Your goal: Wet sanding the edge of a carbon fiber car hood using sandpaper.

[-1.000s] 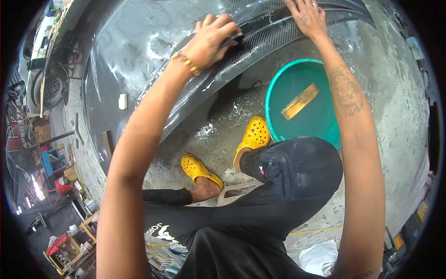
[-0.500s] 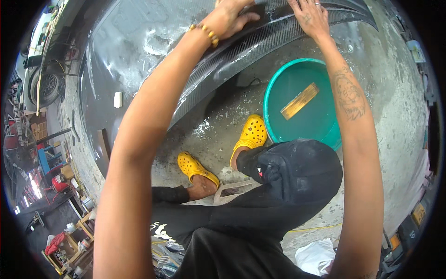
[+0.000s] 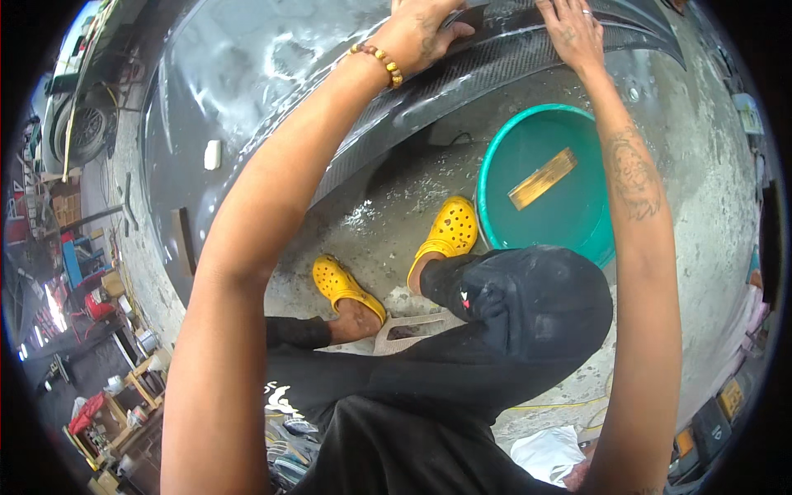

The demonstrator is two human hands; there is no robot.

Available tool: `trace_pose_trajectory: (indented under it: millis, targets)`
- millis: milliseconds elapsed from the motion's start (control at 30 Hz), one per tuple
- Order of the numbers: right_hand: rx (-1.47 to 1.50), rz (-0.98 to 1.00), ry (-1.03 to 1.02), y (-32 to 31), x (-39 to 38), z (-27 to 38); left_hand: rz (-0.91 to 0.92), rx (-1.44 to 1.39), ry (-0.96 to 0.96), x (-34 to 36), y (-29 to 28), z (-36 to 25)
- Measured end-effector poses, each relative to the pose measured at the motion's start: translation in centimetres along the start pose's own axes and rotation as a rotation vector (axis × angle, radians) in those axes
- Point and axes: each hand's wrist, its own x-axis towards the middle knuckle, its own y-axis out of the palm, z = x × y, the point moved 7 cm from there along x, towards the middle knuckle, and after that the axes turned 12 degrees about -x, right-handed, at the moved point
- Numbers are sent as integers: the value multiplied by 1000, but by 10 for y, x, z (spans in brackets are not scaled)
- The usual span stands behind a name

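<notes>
A large wet, dark carbon-fibre panel (image 3: 247, 91) with a curved edge spans the top of the view. My left hand (image 3: 425, 35), with a beaded bracelet at the wrist, is on it. Thumb and fingers close around a dark grey sheet that looks like sandpaper (image 3: 469, 18); part of the hand is cut off by the upper edge. My right hand (image 3: 573, 35), with a ring on one finger, rests on the panel near its edge. Its fingers are stretched out and it holds nothing I can see.
A green basin (image 3: 487, 177) of cloudy water stands below my right hand, a wooden block (image 3: 542, 179) in it. A white block (image 3: 213, 155) and a dark strip (image 3: 183, 241) lie on the panel's left. My yellow clogs (image 3: 452, 227) are on wet concrete; clutter lines the left.
My left hand has shifted slightly right along the panel, and more of the dark sheet shows beside its thumb. My right hand stays on the panel; the whole view has moved a little.
</notes>
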Motion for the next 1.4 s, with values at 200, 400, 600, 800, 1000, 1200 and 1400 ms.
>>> trace_pose_trajectory:
  millis: [200,400,600,800,1000,1200,1400]
  targets:
    - [-92,-34,4,-12,-4,-31,138,232,-102,-177,-89,-18]
    - [-29,-43,-21,-10,4,1,64,234,24,-106,-64,-17]
    - [-223,-100,-161,41,15,-74,19,175,-46,-129,-49,-11]
    - [-194,-135,-107,25,13,-54,-13,111,-222,-149,-89,-15]
    - [-189,-102,-107,37,18,-30,-83,49,-132,-7,-1,39]
    - [-47,-73,-16,-4,-4,-15,-96,53,-332,-149,-95,9]
    - [-44,-71,18,-15,2,-2,1,65,-62,-24,-22,8]
